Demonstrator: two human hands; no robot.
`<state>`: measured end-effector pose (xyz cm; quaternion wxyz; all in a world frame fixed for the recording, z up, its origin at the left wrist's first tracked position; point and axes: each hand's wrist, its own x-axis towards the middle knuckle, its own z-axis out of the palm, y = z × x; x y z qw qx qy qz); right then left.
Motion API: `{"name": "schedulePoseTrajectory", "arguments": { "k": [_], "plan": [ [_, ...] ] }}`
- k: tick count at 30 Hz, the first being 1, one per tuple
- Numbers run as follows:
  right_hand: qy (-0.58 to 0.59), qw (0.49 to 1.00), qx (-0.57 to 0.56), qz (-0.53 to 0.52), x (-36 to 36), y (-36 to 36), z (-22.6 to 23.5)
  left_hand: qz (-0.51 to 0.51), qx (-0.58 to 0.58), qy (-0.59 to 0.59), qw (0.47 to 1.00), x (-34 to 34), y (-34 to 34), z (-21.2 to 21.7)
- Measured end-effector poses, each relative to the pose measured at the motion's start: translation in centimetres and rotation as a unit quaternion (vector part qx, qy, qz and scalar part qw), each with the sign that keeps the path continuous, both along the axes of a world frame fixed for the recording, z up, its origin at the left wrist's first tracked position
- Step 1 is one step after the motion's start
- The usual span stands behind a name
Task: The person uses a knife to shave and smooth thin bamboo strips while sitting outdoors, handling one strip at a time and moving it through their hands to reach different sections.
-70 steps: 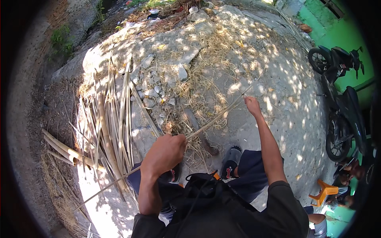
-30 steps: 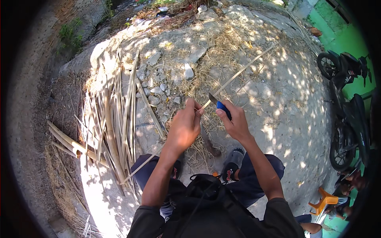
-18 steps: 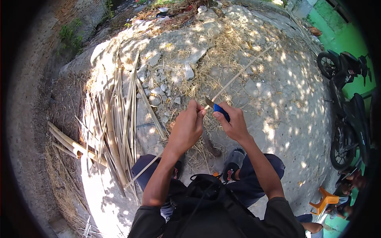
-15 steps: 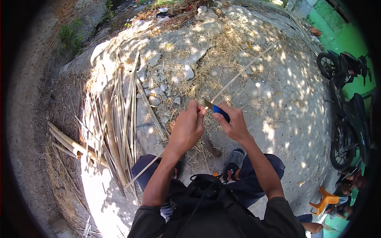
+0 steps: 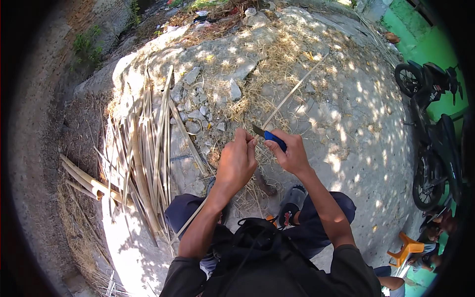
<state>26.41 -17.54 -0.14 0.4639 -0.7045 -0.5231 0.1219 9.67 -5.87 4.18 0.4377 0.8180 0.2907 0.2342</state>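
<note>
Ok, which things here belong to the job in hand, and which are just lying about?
Part of the job:
- pale strip, in the left hand
- blue-handled knife, in the right hand
- pile of similar strips, probably

Apparently just lying about:
- rubble
- orange seat
- parked motorbikes

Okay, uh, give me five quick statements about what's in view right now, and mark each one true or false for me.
1. The right hand holds a blue-handled knife. True.
2. The knife is folded shut. False; its dark blade shows, close to the held strip.
3. The left hand grips that strip. True.
4. A pile of long strips lies toward the person's left. True.
5. The plastic furniture at right is blue. False; the plastic seat is orange.
</note>
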Motion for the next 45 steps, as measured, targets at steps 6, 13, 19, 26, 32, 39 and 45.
{"name": "schedulePoseTrajectory", "arguments": {
  "k": [6, 13, 19, 26, 32, 39, 45],
  "plan": [
    [0.006, 1.0, 0.021, -0.017, 0.1, 0.4, -0.6, 0.005, 0.011, -0.007, 1.0, 0.0, 0.1, -0.1],
    [-0.012, 1.0, 0.001, -0.015, 0.2, 0.9, -1.0, 0.002, 0.028, -0.016, 0.999, -0.3, 0.3, -0.4],
    [0.044, 0.969, -0.032, -0.24, 10.7, -1.4, -3.0, -0.051, -0.008, -0.015, 0.999, -2.4, -0.6, 2.0],
    [0.124, 0.966, -0.033, -0.223, 7.3, -1.1, -0.7, -0.028, -0.005, 0.01, 1.0, -2.1, 1.3, 1.7],
    [0.062, 0.996, 0.004, -0.071, 0.9, -0.1, 1.4, -0.013, 0.019, 0.035, 0.999, -1.2, 1.0, 0.3],
    [0.016, 1.0, -0.02, -0.004, -0.2, -0.2, 0.2, -0.028, -0.031, 0.025, 0.999, -0.6, 0.3, 0.8],
    [0.017, 1.0, -0.022, 0.002, -0.5, -0.4, 0.2, -0.025, -0.039, 0.041, 0.998, -0.2, 0.3, 0.6]
  ]
}}
